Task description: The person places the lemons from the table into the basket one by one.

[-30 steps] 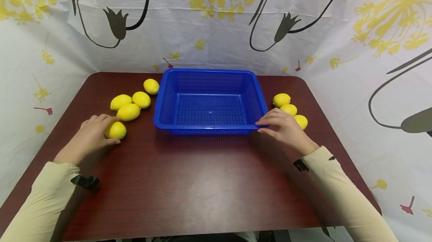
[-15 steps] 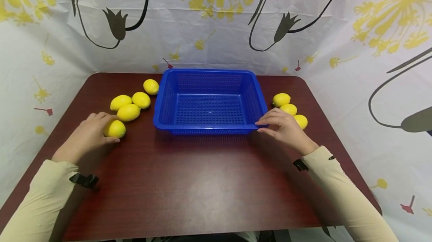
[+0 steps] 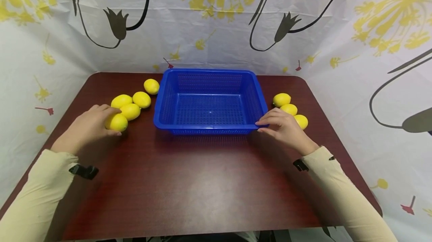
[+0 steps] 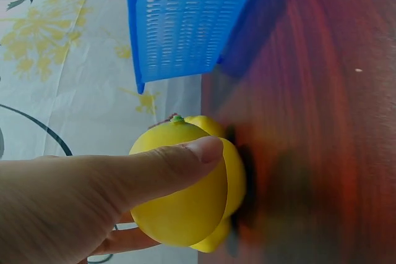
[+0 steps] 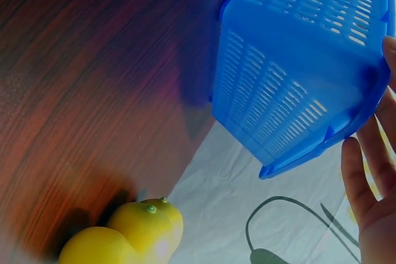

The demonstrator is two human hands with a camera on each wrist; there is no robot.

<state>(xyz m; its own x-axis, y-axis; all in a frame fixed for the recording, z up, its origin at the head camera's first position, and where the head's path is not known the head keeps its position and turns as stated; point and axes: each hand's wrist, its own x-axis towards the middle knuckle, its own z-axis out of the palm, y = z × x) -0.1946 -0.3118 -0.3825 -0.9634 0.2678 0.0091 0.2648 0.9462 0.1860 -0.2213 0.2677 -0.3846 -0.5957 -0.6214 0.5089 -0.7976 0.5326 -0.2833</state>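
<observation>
My left hand point(image 3: 86, 127) grips a yellow lemon point(image 3: 116, 123) between thumb and fingers, at the left of the table. In the left wrist view the thumb lies across this lemon point(image 4: 179, 208), which appears raised off the wood and partly hides other lemons behind it. A blue plastic basket point(image 3: 209, 126) with slotted walls stands at the middle back, with nothing inside. At its front right corner my right hand point(image 3: 285, 126) pinches the rim. The right wrist view shows fingertips at the basket's corner point(image 5: 328, 85).
Beyond the held lemon, several more lemons point(image 3: 141, 100) lie left of the basket. Three lemons point(image 3: 288, 109) sit in a row to its right, just past my right hand. A patterned cloth point(image 3: 216, 47) hangs around the reddish-brown table point(image 3: 202, 189).
My left hand and its lemon have shifted slightly away from me, closer to the other lemons and apparently upward. The right hand and the basket have stayed put.
</observation>
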